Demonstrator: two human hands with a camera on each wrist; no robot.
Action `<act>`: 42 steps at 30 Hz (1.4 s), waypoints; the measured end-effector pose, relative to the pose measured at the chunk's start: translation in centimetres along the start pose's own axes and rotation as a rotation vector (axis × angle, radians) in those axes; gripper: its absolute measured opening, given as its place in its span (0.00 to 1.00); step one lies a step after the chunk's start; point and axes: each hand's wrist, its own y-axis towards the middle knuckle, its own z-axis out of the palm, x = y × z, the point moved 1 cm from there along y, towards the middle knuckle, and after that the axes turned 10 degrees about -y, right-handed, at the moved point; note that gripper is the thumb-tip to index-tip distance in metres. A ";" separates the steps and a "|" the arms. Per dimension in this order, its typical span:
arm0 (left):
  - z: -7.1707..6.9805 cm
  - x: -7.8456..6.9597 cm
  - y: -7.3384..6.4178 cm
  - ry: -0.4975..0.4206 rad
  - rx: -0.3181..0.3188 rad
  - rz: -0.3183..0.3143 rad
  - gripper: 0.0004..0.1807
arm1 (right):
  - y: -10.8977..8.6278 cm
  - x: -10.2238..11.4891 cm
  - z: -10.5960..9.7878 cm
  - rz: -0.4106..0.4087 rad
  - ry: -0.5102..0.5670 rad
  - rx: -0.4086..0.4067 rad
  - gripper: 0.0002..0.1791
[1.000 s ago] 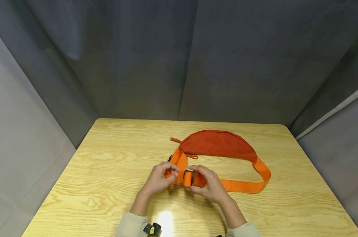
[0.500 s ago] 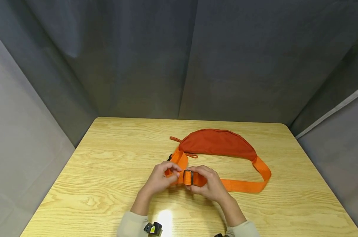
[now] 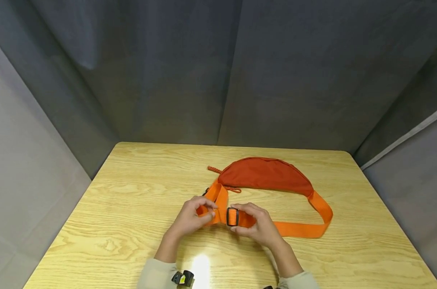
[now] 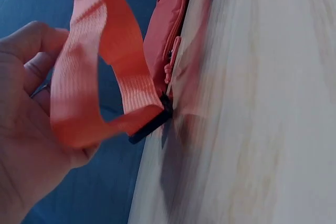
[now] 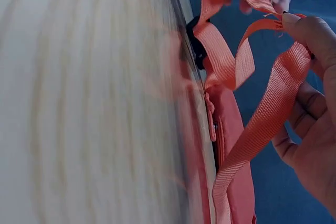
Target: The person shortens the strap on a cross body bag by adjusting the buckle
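A rust-red waist bag (image 3: pixel 265 174) lies on the table, its orange webbing strap (image 3: pixel 301 229) looping toward me. With thumb and fingers my right hand (image 3: pixel 258 224) pinches a black slide buckle (image 3: pixel 238 217) by its upper and lower edges, webbing threaded through it. My left hand (image 3: pixel 191 215) pinches the strap just left of this slider, thumb against fingertips. In the left wrist view the webbing (image 4: pixel 79 93) bends in a loop beside the palm and runs to a second black buckle (image 4: pixel 152 126) near the bag. The right wrist view shows the strap trailing from my right fingers.
The wooden table (image 3: pixel 106 216) has a back edge behind the bag, with a dark grey curtain (image 3: pixel 175 80) beyond. A patterned zipper pull (image 3: pixel 214 169) sticks out at the bag's left end. Pale panels (image 3: pixel 27 160) stand at the sides.
The slider and my right hand have shifted slightly right, and my left hand slightly left, so the gap between them is wider. The webbing bulging from the slider now lies flatter within its frame.
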 end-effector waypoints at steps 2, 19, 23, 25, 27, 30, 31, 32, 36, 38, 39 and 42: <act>0.3 0.0 0.2 0.014 0.025 0.001 0.07 | -0.1 -0.7 0.6 -0.004 0.002 0.017 0.30; -0.9 -0.3 0.1 -0.052 0.022 -0.090 0.09 | -0.2 -0.8 -0.2 0.008 -0.006 0.061 0.29; -0.8 -0.4 0.1 0.022 0.022 -0.062 0.09 | 0.1 0.6 -0.9 -0.008 0.009 0.044 0.28; -0.5 -0.6 0.1 0.132 0.020 -0.013 0.10 | 0.2 0.9 -1.1 -0.010 0.017 0.039 0.29; -0.1 -1.1 0.2 0.244 0.022 0.053 0.14 | 0.1 0.9 -1.1 0.002 0.017 0.046 0.29; 0.7 -1.9 0.1 0.344 0.038 0.142 0.22 | 0.0 0.1 -0.6 0.027 0.008 0.068 0.30; 0.9 -2.1 0.2 0.352 0.048 0.161 0.24 | 0.0 0.0 -0.5 0.025 0.006 0.074 0.30; 1.1 -2.2 0.2 0.346 0.060 0.173 0.26 | 0.0 -0.1 -0.4 0.025 0.007 0.079 0.30; 1.7 -2.2 0.3 0.313 0.079 0.169 0.29 | 0.1 -0.1 -0.3 0.016 0.020 0.089 0.30; 1.9 -2.0 0.2 0.298 0.081 0.157 0.30 | 0.0 -0.2 -0.3 0.024 0.027 0.096 0.32; 2.0 -1.8 0.2 0.295 0.080 0.154 0.30 | 0.0 -0.3 -0.3 0.029 0.026 0.099 0.32; 2.1 -1.6 0.2 0.265 0.067 0.154 0.29 | -0.2 -0.7 -0.6 0.065 0.027 0.112 0.35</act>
